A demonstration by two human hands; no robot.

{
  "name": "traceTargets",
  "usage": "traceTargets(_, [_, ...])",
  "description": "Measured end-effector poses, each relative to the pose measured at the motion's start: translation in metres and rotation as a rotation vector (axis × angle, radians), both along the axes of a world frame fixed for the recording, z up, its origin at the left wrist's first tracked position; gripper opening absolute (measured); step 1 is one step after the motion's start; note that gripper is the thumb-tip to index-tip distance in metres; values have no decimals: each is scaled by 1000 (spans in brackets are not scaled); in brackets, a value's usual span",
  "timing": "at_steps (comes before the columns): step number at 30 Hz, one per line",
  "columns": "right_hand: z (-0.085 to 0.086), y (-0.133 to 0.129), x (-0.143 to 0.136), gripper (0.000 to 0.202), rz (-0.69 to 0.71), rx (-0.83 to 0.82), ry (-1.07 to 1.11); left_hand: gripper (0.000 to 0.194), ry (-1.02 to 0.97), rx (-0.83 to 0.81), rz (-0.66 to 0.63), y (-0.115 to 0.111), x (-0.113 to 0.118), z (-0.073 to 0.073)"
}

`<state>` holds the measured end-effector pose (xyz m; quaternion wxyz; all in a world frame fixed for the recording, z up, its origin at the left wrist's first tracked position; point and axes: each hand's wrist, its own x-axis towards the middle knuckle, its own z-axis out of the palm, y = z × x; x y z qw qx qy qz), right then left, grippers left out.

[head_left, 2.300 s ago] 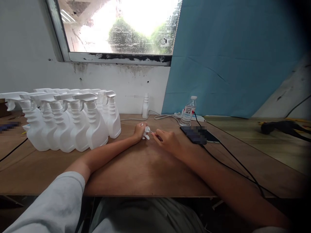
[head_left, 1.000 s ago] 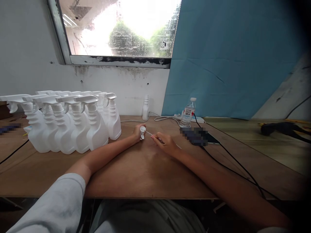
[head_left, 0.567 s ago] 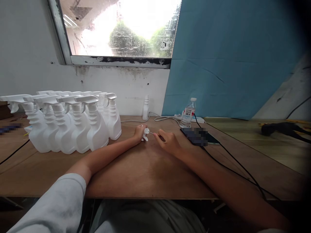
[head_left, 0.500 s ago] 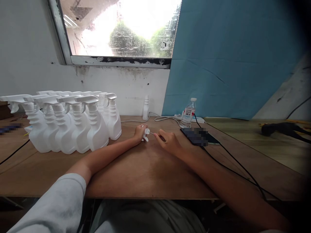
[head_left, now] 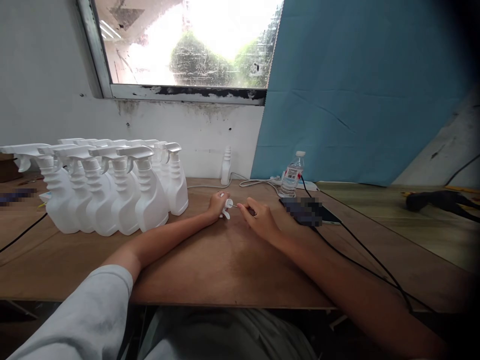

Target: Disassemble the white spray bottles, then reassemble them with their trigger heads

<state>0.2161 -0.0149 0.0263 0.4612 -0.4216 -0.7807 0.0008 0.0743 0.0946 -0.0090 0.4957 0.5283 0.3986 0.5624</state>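
Observation:
Near the middle of the brown table (head_left: pixel 210 270), my left hand (head_left: pixel 216 206) is closed on a white spray trigger head (head_left: pixel 227 204), its round opening turned to the right. My right hand (head_left: pixel 260 216) is closed around the dark handle of a small tool (head_left: pixel 252 211). The tool's thin metal shaft points left, and its tip is at the opening of the spray head; whether it goes inside is too small to tell. Several white spray bottles (head_left: pixel 150 200) with trigger heads stand upright in rows left of my hands.
A small white bottle without a trigger (head_left: pixel 225 167) stands by the wall. A clear water bottle (head_left: pixel 292 176), a phone (head_left: pixel 300 211) and black cables (head_left: pixel 369 250) are on the right. A white cable (head_left: pixel 258 183) runs along the back.
The view has shifted slightly. My hands have kept nearly the same place, with the grip of my right hand on the tool slightly turned.

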Motion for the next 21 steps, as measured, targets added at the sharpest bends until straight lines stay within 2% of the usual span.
traceTargets(3, [-4, 0, -2, 33, 29, -82, 101, 24, -4, -31, 0, 1, -1, 0])
traceTargets(9, [-19, 4, -9, 33, 41, 57, -88, 27, -3, -107, 10, 8, -2, -2])
traceTargets(16, [-18, 6, -4, 33, 81, -123, 150, 24, 11, -193, -34, 12, -4, -5])
traceTargets(21, [-19, 6, -1, 35, 82, -49, 77, 28, 2, -235, -55, 14, -4, -5])
